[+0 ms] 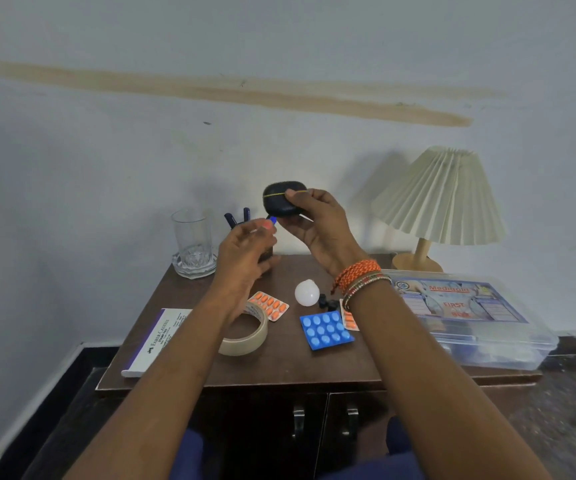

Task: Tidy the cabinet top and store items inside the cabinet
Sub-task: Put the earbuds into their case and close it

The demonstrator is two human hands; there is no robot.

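My right hand (317, 225) holds a small black case with a thin yellow seam (281, 199) raised above the back of the brown cabinet top (279, 365). My left hand (245, 251) hovers just left of it, fingers spread and holding nothing. On the top lie an orange pill strip (270, 304), a blue pill strip (326, 330), a white bulb (306, 292), a roll of tape (250, 336), two small black earbuds (327, 303) and a white Faber-Castell box (156, 341). The cabinet's two doors (324, 434) are shut.
A glass on a coaster (193, 242) stands at the back left beside a holder of dark pens (238, 216). A pleated table lamp (440, 199) stands at the back right. A clear first-aid box (466, 315) overhangs the right side. A second orange strip (348, 320) is partly hidden by my right wrist.
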